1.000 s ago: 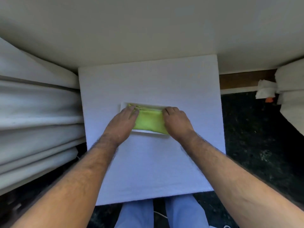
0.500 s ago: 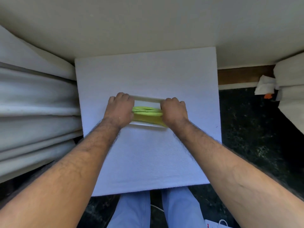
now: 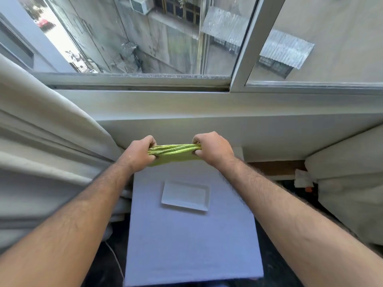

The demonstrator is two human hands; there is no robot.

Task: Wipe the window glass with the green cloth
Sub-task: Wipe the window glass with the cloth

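Observation:
The folded green cloth (image 3: 173,153) hangs stretched between my two hands, in the air above the far end of a white-covered table (image 3: 190,245). My left hand (image 3: 139,153) is shut on its left end and my right hand (image 3: 211,149) on its right end. The window glass (image 3: 145,36) fills the top of the view beyond a grey sill, with a sliding frame post (image 3: 246,42) splitting it from a second pane (image 3: 331,38). Both hands are below the sill, apart from the glass.
A white rectangular tray (image 3: 185,195) lies empty on the table below the cloth. Cream curtains (image 3: 41,152) bunch at the left, and more pale fabric (image 3: 348,183) sits at the right. A crumpled white tissue (image 3: 301,179) lies by a wooden strip on the dark floor.
Both hands lifted the green cloth off the white tray and raised it toward the sill. The view tilted up, so the window now shows.

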